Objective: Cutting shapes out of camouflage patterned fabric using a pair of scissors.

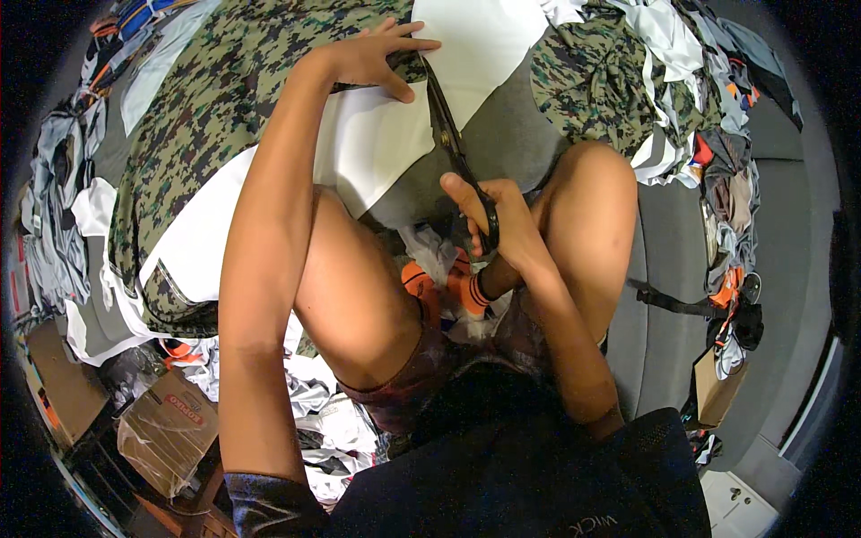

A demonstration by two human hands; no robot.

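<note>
My left hand (377, 56) is spread at the top centre, its fingers apart on a camouflage fabric piece (206, 94) and white material (368, 148). My right hand (502, 224) grips large black scissors (448, 134) by the handles, thumb raised over them. Their long blades point up toward my left fingertips and lie at the edge of the white material, with another white piece (475, 40) beyond. Whether the blades are closed on the material I cannot tell.
Crumpled camouflage cloth (592, 85) with white scraps lies at upper right. Garment piles (58, 206) line the left, with cardboard boxes (166, 430) at lower left. More clothing (726, 206) lines the grey seat (668, 242) at right. My bent knees flank orange socks (475, 296).
</note>
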